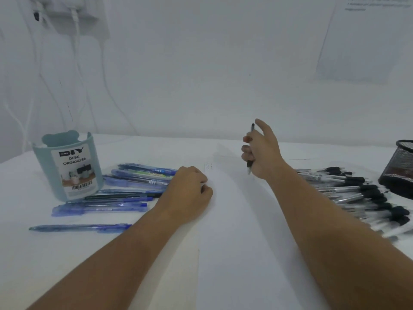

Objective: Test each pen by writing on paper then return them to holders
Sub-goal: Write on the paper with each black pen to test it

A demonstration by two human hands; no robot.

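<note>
Right hand (260, 151) grips pen (250, 148) upright, tip down (left hand (190, 193) fisted on paper (241, 242))

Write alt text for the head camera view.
A right hand holds a black pen upright above white paper, the left hand resting fisted on its edge. Blue pens lie left by a teal organizer, black pens right.

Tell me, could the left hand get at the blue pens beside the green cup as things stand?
Probably yes. The left hand rests curled on the paper's edge, holding nothing, right beside the blue pens lying loose by the desk organizer. Nothing lies between them.
</note>
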